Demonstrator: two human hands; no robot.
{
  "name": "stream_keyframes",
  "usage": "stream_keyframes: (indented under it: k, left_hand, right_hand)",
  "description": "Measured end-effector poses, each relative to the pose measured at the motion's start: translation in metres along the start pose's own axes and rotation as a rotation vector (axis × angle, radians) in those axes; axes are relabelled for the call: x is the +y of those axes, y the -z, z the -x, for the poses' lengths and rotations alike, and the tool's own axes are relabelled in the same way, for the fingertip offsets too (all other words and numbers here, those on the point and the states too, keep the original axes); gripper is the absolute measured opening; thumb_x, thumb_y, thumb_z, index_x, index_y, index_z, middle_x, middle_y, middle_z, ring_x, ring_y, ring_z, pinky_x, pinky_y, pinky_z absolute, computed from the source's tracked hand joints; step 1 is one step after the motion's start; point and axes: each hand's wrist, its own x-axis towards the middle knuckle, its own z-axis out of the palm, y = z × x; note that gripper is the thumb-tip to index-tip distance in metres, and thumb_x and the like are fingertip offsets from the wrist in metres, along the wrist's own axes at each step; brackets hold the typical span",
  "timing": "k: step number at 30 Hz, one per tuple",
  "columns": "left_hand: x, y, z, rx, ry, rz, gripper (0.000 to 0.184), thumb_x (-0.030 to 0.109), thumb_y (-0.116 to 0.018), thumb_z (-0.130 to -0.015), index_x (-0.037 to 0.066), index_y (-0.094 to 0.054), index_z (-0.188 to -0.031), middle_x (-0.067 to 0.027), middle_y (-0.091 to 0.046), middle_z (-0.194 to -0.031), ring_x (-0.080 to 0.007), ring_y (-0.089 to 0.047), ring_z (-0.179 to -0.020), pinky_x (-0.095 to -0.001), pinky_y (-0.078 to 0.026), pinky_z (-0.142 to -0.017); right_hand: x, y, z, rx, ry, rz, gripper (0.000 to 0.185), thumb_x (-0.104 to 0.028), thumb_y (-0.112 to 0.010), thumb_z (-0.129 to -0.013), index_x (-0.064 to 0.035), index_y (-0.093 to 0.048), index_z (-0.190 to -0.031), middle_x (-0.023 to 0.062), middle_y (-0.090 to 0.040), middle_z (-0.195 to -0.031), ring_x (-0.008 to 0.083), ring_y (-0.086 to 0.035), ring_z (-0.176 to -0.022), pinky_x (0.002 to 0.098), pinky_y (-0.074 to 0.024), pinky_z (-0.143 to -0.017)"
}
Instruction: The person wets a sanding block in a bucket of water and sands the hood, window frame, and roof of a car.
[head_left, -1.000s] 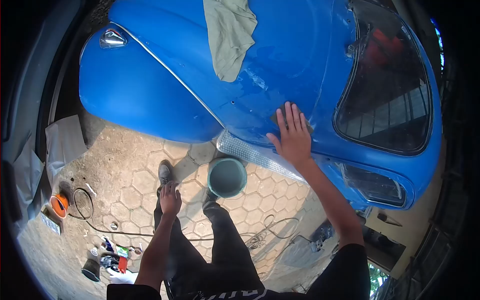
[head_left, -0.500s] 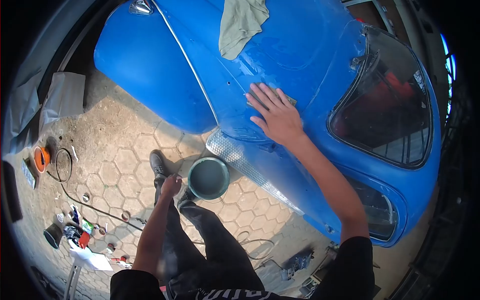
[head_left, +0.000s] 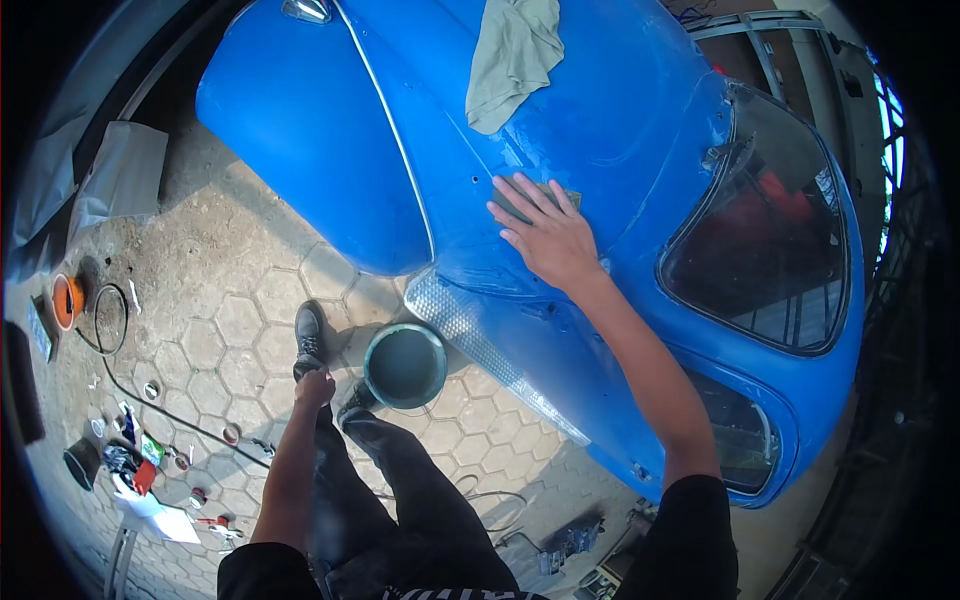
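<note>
My right hand (head_left: 548,236) lies over a grey-brown piece of sandpaper (head_left: 512,206), pressing it against the blue car body (head_left: 430,100). Its fingers are stretched and slightly apart, and the sandpaper shows at both sides of them. The paint around it looks wet. Just beyond the fingertips, a grey-green cloth (head_left: 512,65) is draped over the bodywork. My left hand (head_left: 316,386) hangs low by my leg with its fingers curled; anything inside them is hidden. Right of that hand, a green bucket (head_left: 369,368) of cloudy grey water stands on the paving.
A ridged silvery running board (head_left: 480,345) juts from the car beside the bucket. At left, a black hose (head_left: 150,402) runs across the hexagonal paving near an orange container (head_left: 66,300). Several cans, papers and a dark bucket (head_left: 82,464) lie at lower left.
My right hand and the sandpaper have shifted slightly toward the fender across the bodywork. My left hand has dropped a little toward my body. The whole view has shifted slightly.
</note>
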Motion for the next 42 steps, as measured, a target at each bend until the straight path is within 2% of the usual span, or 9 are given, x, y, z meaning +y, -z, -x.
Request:
stream_keyframes:
  k: [9, 12, 17, 21, 22, 28, 34, 39, 42]
  left_hand:
    - [-0.059, -0.025, 0.038, -0.080, 0.115, 0.029, 0.038, 0.036, -0.045, -0.099, 0.012, -0.068, -0.117, -0.0221, -0.069, -0.119, -0.0406, -0.065, -0.114, -0.0516, -0.052, -0.097]
    - [-0.065, -0.033, 0.036, -0.086, 0.112, 0.032, 0.038, 0.036, -0.045, -0.099, 0.011, -0.068, -0.117, -0.0222, -0.069, -0.119, -0.0409, -0.065, -0.114, -0.0517, -0.052, -0.097]
    - [-0.050, -0.021, 0.022, -0.066, 0.124, 0.088, 0.038, 0.036, -0.045, -0.099, 0.011, -0.067, -0.117, -0.0225, -0.069, -0.120, -0.0414, -0.065, -0.114, -0.0514, -0.052, -0.098]
    - [-0.043, -0.030, -0.008, 0.010, 0.001, 0.078, 0.038, 0.035, -0.044, -0.100, 0.010, -0.067, -0.119, -0.0220, -0.068, -0.120, -0.0416, -0.065, -0.114, -0.0515, -0.052, -0.097]
    - [-0.041, -0.032, -0.018, 0.014, -0.015, 0.074, 0.039, 0.035, -0.044, -0.100, 0.009, -0.066, -0.120, -0.0226, -0.068, -0.120, -0.0412, -0.064, -0.114, -0.0515, -0.052, -0.097]
    - [-0.022, -0.018, -0.033, 0.035, -0.023, 0.161, 0.040, 0.035, -0.044, -0.100, 0.007, -0.067, -0.118, -0.0224, -0.068, -0.120, -0.0410, -0.065, -0.113, -0.0514, -0.052, -0.097]
    - [-0.045, -0.013, -0.035, 0.054, -0.127, 0.147, 0.039, 0.033, -0.043, -0.101, 0.005, -0.066, -0.114, -0.0233, -0.068, -0.116, -0.0426, -0.065, -0.111, -0.0529, -0.052, -0.097]
    - [-0.092, -0.023, -0.036, -0.007, 0.103, 0.129, 0.039, 0.033, -0.042, -0.101, 0.005, -0.066, -0.113, -0.0249, -0.068, -0.117, -0.0428, -0.066, -0.110, -0.0532, -0.053, -0.095]
    - [-0.108, -0.028, -0.033, -0.026, 0.115, 0.146, 0.040, 0.034, -0.042, -0.100, 0.005, -0.066, -0.114, -0.0251, -0.068, -0.118, -0.0424, -0.065, -0.112, -0.0528, -0.052, -0.096]
  right_hand:
    - [-0.004, 0.012, 0.053, -0.148, -0.234, 0.034, 0.049, -0.015, -0.060, -0.095, -0.0416, -0.062, -0.137, -0.0081, -0.032, -0.164, 0.0259, -0.028, -0.152, 0.0532, -0.0269, -0.123]
    - [0.001, 0.003, 0.019, -0.014, -0.160, -0.034, 0.045, -0.015, -0.060, -0.097, -0.0391, -0.065, -0.134, -0.0083, -0.032, -0.164, 0.0280, -0.028, -0.152, 0.0548, -0.0271, -0.122]
    - [0.014, -0.008, 0.000, 0.145, -0.221, -0.253, 0.038, -0.030, -0.068, -0.095, -0.0237, -0.067, -0.132, 0.0011, -0.037, -0.162, 0.0315, -0.029, -0.151, 0.0556, -0.0289, -0.120]
    - [0.010, 0.001, -0.010, 0.269, -0.490, -0.254, 0.068, -0.047, -0.075, -0.088, -0.0131, -0.053, -0.143, 0.0150, -0.033, -0.161, 0.0397, -0.027, -0.150, 0.0582, -0.0300, -0.118]
    - [0.014, -0.001, -0.018, 0.176, -0.496, -0.169, 0.091, -0.056, -0.073, -0.086, -0.0114, -0.035, -0.156, 0.0212, -0.022, -0.165, 0.0438, -0.019, -0.152, 0.0600, -0.0244, -0.120]
    - [-0.009, -0.012, 0.009, -0.028, -0.525, 0.022, 0.097, -0.062, -0.059, -0.094, -0.0099, -0.015, -0.163, 0.0219, -0.005, -0.169, 0.0431, -0.002, -0.155, 0.0672, -0.0062, -0.120]
    - [-0.013, -0.026, -0.021, 0.081, -0.507, 0.130, 0.096, -0.065, -0.052, -0.095, -0.0069, -0.014, -0.163, 0.0250, -0.005, -0.168, 0.0464, -0.001, -0.154, 0.0704, -0.0084, -0.117]
    - [-0.014, -0.025, -0.046, 0.081, -0.480, 0.193, 0.095, -0.066, -0.050, -0.095, -0.0066, -0.018, -0.162, 0.0247, -0.011, -0.167, 0.0476, -0.007, -0.154, 0.0710, -0.0112, -0.117]
    - [-0.024, -0.023, 0.014, -0.009, -0.606, 0.179, 0.093, -0.067, -0.049, -0.095, -0.0082, -0.021, -0.162, 0.0250, -0.012, -0.167, 0.0486, -0.009, -0.153, 0.0707, -0.0124, -0.117]
